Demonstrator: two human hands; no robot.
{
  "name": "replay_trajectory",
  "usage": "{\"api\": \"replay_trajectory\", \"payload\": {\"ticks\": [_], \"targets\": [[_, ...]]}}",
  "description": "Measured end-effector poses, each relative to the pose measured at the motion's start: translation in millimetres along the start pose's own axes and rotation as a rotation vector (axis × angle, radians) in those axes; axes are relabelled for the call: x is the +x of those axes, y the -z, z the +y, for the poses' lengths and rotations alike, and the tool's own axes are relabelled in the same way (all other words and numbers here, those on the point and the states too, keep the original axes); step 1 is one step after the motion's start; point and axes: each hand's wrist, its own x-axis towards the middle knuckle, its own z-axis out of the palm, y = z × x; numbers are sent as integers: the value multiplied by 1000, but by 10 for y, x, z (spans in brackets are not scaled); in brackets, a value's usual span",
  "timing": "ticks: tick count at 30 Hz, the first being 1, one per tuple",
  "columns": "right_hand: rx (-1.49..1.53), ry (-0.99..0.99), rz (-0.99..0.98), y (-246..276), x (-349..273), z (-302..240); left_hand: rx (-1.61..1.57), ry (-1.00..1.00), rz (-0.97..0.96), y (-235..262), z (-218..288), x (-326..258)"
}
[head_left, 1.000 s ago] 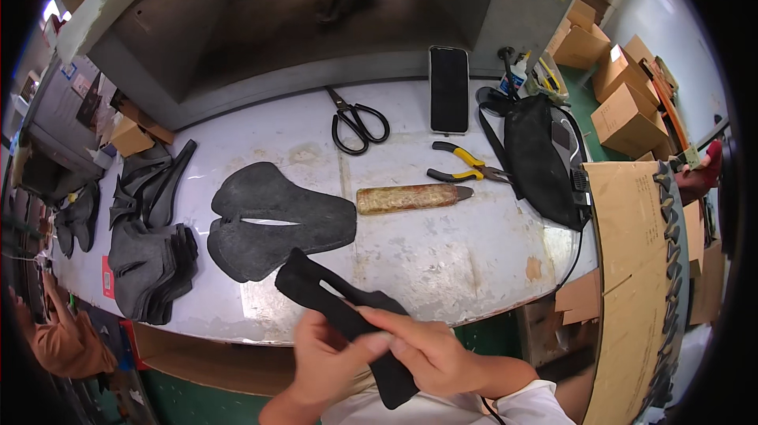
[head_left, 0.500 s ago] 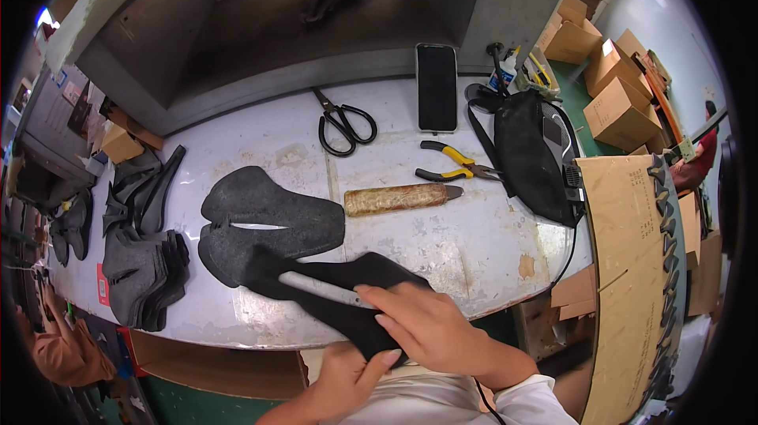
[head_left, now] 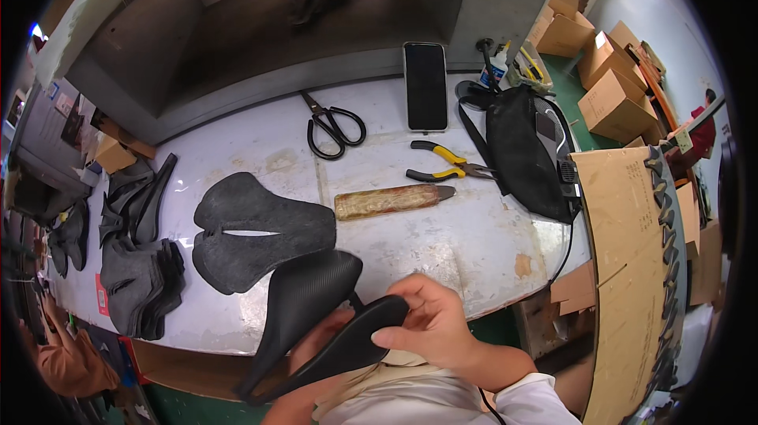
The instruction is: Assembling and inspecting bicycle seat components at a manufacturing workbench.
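A black bicycle saddle (head_left: 313, 287) with a textured top and a long central slot is held over the near edge of the table, its narrow end toward the lower left. My right hand (head_left: 433, 329) pinches its right rear edge, thumb on top. Beneath the saddle, my left hand (head_left: 317, 340) shows partly through the slot and appears to hold it from below; most of its fingers are hidden. Just beyond lies a flat dark grey saddle-shaped piece (head_left: 264, 216) with a slit. A tape-wrapped tool with a short blade (head_left: 387, 202) rests to its right.
Scissors (head_left: 335, 131), a phone (head_left: 425, 87), yellow-black pliers (head_left: 448, 163) and a black pouch (head_left: 521, 156) lie farther back. Stacked dark pieces (head_left: 142, 287) sit at left. A cardboard sheet (head_left: 624, 267) stands at right. A metal cabinet (head_left: 276, 81) borders the table's far side.
The saddle has been turned so its textured top shows and its narrow end points lower left. My left hand has gone under it; my right hand has shifted to its rear edge.
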Motion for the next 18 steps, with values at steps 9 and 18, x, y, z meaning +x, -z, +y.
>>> {"api": "replay_trajectory", "payload": {"ticks": [9, 18], "targets": [[-623, -179, -351, 71, 31, -157, -53, 391, -165, 289, 395, -131], [18, -588, -350, 46, 19, -30, -117, 457, -421, 386, 257, -132]]}}
